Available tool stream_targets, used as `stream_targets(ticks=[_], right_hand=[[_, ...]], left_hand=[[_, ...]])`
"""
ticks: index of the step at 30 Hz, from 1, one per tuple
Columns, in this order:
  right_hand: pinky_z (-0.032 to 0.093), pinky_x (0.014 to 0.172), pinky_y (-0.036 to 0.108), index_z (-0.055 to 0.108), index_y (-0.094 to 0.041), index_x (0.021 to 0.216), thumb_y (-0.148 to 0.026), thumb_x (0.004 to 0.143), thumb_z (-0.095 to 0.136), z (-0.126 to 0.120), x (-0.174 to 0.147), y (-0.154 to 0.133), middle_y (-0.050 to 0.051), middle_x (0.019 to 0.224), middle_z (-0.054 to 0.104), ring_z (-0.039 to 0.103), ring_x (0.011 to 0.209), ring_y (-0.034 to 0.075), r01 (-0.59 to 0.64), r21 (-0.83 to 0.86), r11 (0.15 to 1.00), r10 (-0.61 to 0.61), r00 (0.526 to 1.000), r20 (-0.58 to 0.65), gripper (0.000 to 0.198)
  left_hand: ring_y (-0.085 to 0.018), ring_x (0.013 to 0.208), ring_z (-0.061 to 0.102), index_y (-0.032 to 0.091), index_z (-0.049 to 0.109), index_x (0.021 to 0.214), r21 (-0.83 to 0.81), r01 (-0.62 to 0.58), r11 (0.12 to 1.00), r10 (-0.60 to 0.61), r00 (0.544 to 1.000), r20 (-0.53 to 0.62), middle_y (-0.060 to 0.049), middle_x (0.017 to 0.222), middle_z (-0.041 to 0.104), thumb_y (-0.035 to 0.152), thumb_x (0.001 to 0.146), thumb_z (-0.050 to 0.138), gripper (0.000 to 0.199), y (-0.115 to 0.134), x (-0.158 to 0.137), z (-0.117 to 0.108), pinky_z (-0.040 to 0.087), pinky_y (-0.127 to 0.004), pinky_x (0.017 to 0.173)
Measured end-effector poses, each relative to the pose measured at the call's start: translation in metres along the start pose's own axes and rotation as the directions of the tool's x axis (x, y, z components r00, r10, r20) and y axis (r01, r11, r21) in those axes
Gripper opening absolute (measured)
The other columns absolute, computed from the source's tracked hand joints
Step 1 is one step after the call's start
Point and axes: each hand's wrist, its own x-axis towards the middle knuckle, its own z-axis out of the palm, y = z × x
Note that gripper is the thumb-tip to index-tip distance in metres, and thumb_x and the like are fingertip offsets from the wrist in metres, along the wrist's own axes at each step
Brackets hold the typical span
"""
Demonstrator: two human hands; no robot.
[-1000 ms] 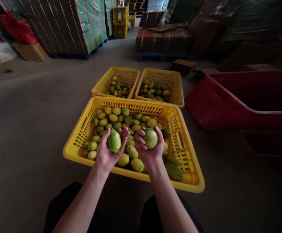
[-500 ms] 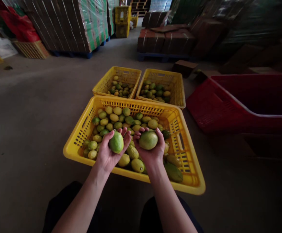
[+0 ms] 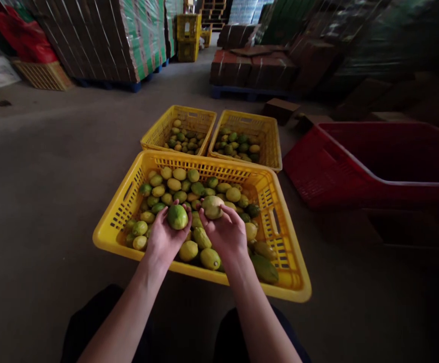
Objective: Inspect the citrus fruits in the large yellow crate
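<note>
My left hand (image 3: 165, 235), palm up, cradles a green lemon (image 3: 177, 217) with its fingers curled round the sides. A paler, yellowish-green lemon (image 3: 212, 207) rests at the fingertips of my right hand (image 3: 228, 232), between thumb and fingers. Both hands are held above a large yellow crate (image 3: 109, 233) with slotted walls. Several green and yellow lemons (image 3: 173, 184) lie in it, some hidden beneath my hands. At the crate's near right is a green leaf-like piece (image 3: 264, 269), partly behind my right forearm.
Two smaller yellow crates, left (image 3: 159, 128) and right (image 3: 274, 141), hold more lemons just beyond. A red bin (image 3: 310, 166) stands at right. Farther back are a wrapped stack of boxes (image 3: 102, 40), strapped brown boxes (image 3: 252, 68) on a blue pallet, and stacked yellow crates (image 3: 188, 38).
The paler lemon has shifted from my right palm up to its fingertips and turned. My left hand has tilted its green lemon a little. The whole view has drifted slightly.
</note>
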Motion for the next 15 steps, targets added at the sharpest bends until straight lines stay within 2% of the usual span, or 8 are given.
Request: stream_targets(ticks=[4,9,13,15], right_hand=[[0.064,0.072,0.030,0.066,-0.017,0.087,-0.017,0.081,0.065,-0.0054,0.0042,-0.0014,0.005,0.081,0.076,0.075,0.079,0.020,-0.057,-0.011,0.998,0.057,0.998,0.011,0.006],[0.062,0.060,0.023,0.065,-0.013,0.091,-0.030,0.092,0.059,-0.0017,0.0062,-0.0019,0.010,0.076,0.075,0.071,0.061,0.016,-0.134,-0.013,0.991,0.133,0.991,-0.025,0.018],[0.060,0.056,0.021,0.063,-0.016,0.090,-0.029,0.089,0.065,0.0010,0.0055,0.0003,0.005,0.072,0.073,0.069,0.057,0.014,-0.091,-0.071,0.993,0.087,0.994,-0.062,0.013],[0.060,0.057,0.021,0.062,-0.020,0.095,-0.025,0.081,0.073,0.0015,0.0043,0.0031,0.000,0.076,0.073,0.069,0.059,0.013,0.027,-0.185,0.982,-0.035,0.998,-0.043,0.018]], left_hand=[[-0.022,0.083,0.074,0.012,0.062,0.122,0.038,0.019,0.999,-0.020,1.000,0.019,-0.012,0.093,0.074,0.019,0.099,0.040,0.032,-0.0011,-0.0001,0.0007,0.064,-0.035,0.073],[-0.020,0.081,0.074,0.007,0.058,0.128,0.049,0.082,0.995,-0.085,0.994,0.064,-0.016,0.095,0.073,0.027,0.104,0.037,0.038,-0.0028,0.0014,0.0000,0.063,-0.025,0.067],[-0.017,0.076,0.073,0.008,0.060,0.127,0.066,0.115,0.991,-0.120,0.989,0.089,-0.014,0.094,0.073,0.035,0.105,0.037,0.042,-0.0028,0.0066,-0.0038,0.062,-0.022,0.063],[-0.017,0.078,0.074,0.008,0.062,0.124,0.106,0.090,0.990,-0.103,0.988,0.118,-0.014,0.096,0.074,0.034,0.105,0.040,0.039,-0.0031,0.0078,-0.0045,0.063,-0.022,0.067]])
